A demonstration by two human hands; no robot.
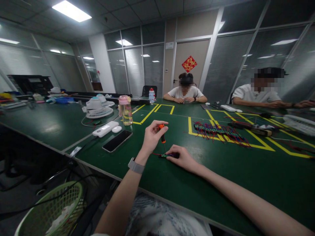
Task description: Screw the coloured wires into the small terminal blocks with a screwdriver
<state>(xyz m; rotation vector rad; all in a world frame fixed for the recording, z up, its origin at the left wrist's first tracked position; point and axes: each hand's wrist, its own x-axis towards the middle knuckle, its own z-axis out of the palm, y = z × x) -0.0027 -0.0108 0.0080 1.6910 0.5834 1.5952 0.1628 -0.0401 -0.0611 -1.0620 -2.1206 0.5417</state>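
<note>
Left hand [153, 135] is holding a screwdriver [162, 139] nearly upright over a small green board [162, 156].
The left fingers are gripping the handle closely; the right hand [181, 158] is pinching in at the board's right end, steadying it on the counter [167, 182]. Whether the tip is seating cannot be told. Good work probably means keeping the shaft square, pressing lightly, and guarding the right fingertips and red wire [155, 153] from slips.

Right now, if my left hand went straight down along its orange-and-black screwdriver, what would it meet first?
The screwdriver in your left hand would likely meet the small green circuit board first; whether its tip touches is unclear.
</note>
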